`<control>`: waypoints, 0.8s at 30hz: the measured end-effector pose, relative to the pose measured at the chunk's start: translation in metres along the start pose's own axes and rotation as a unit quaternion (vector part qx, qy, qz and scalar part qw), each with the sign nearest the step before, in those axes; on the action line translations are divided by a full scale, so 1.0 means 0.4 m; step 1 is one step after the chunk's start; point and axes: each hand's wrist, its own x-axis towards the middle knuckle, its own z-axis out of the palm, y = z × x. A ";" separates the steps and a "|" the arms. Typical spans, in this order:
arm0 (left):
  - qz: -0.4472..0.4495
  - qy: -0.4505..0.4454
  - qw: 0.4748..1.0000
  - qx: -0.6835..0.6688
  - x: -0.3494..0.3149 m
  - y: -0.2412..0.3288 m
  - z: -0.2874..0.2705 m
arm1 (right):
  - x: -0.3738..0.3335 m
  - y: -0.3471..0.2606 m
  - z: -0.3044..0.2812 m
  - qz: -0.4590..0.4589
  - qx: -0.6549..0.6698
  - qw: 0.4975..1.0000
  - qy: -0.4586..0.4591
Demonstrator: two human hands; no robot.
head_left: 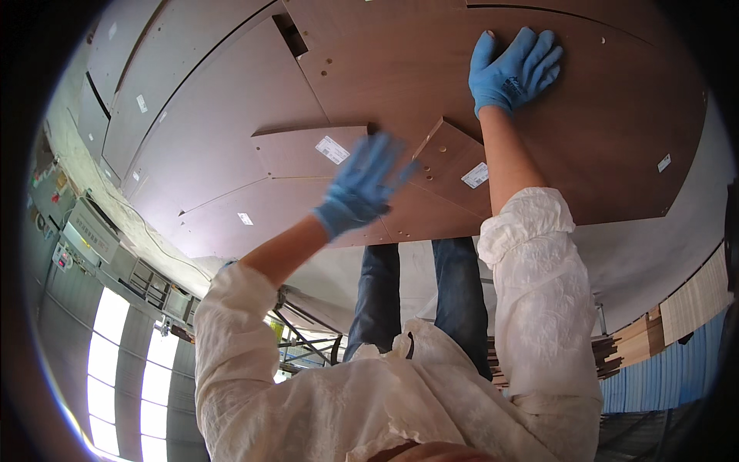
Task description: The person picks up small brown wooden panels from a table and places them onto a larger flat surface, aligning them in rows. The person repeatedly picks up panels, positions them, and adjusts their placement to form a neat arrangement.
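Observation:
Broad dark brown wooden panels lie edge to edge in front of me. My right hand (514,71), in a blue glove, lies flat with its fingers spread on the large panel (608,146) at the right. My left hand (360,186), gloved alike, is blurred by motion; its fingers stretch out and nothing shows in it. It hovers over the near panels, beside a small brown board (289,154) with a white label. Between my hands, another small board (446,165) with drilled holes and a label lies at a slant, partly behind my right forearm.
A rectangular cutout (290,35) opens in a panel at the far middle. More labelled panels (177,69) spread to the left. A pale control box (91,231) stands at the left wall. Stacked boards and blue sheets (670,369) are at the lower right.

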 end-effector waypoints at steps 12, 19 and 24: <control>0.164 -0.001 0.982 0.091 0.316 0.100 0.166 | 0.003 0.002 0.002 -0.012 -0.025 0.999 0.017; 0.229 0.085 0.969 0.045 0.319 0.081 0.179 | -0.002 -0.012 -0.005 -0.005 -0.027 0.999 0.023; 0.233 0.114 0.963 0.075 0.274 0.077 0.100 | 0.009 -0.016 -0.020 -0.008 -0.044 0.999 0.000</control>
